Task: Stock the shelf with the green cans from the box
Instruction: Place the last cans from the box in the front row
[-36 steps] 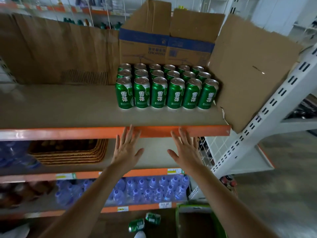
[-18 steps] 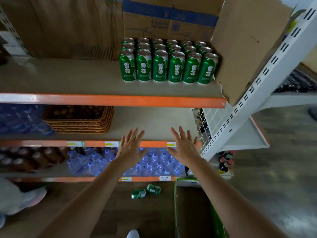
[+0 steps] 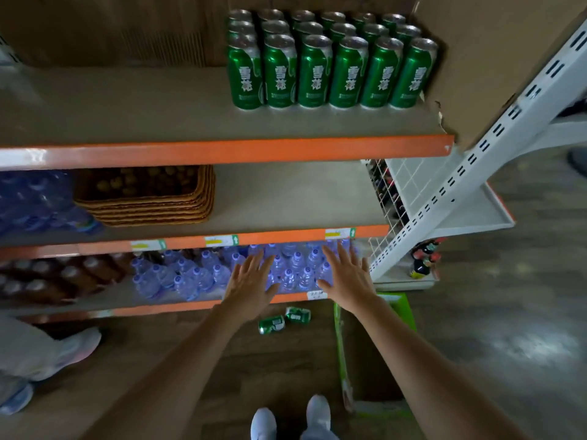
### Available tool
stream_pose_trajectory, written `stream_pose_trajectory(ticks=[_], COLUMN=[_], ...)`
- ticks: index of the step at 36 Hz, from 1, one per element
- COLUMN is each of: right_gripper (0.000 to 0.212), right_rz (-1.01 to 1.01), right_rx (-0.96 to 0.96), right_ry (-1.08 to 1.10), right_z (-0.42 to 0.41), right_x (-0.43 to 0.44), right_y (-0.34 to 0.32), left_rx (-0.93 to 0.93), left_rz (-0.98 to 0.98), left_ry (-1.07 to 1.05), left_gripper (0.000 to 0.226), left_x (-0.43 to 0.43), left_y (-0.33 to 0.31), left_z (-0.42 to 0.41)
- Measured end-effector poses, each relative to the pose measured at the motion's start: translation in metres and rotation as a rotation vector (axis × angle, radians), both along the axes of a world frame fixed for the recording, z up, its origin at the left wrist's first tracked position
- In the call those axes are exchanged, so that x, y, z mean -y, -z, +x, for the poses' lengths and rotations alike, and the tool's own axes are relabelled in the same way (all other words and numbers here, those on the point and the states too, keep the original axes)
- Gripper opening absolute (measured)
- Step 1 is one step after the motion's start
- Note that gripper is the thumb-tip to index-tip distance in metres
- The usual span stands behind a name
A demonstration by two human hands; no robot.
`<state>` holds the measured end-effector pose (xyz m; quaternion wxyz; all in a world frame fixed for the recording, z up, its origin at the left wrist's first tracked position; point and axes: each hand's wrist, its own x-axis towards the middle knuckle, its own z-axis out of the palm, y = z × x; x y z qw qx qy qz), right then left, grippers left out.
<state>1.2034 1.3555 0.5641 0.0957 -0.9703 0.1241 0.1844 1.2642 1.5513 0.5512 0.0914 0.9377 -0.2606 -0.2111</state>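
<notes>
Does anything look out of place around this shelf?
Yes: two cans lie on their sides on the floor beside the box, while the other cans stand upright in rows on the top shelf.

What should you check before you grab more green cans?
1. Left hand empty, fingers straight: ok.
2. Right hand empty, fingers straight: ok.
3. Free room on the beige top shelf, left of the upright green metal cans: ok.
4. All cans standing: not ok. Two fallen green cans lie on their sides, off the shelf.
5. Cans left inside the green cardboard box: cannot tell, its inside is dark.
</notes>
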Motion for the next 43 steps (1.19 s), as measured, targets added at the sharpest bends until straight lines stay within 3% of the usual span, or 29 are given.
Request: stream_pose_trajectory(ticks=[16, 26, 43], right_gripper=[0.076, 0.077, 0.080], right_rz=[0.001, 0.099, 0.081], right_rx=[-0.205, -0.277, -0.297], right_ry=[-0.006, 0.193, 0.037], right_z=[0.010, -0.002, 0.047], right_x=[-0.023, 0.000, 0.013], right_y=[0.137, 0.271, 0.523], left_rx=[-0.126, -0.170, -0.242], left_rz=[0.088, 0.079, 0.135], left_ry=[0.091, 0.119, 0.009], left_gripper=[0.062, 0.065, 0.077], left_x=[-0.029, -0.019, -0.012], left_y=[0.137, 0.271, 0.527], left_z=[0.014, 0.017, 0.044])
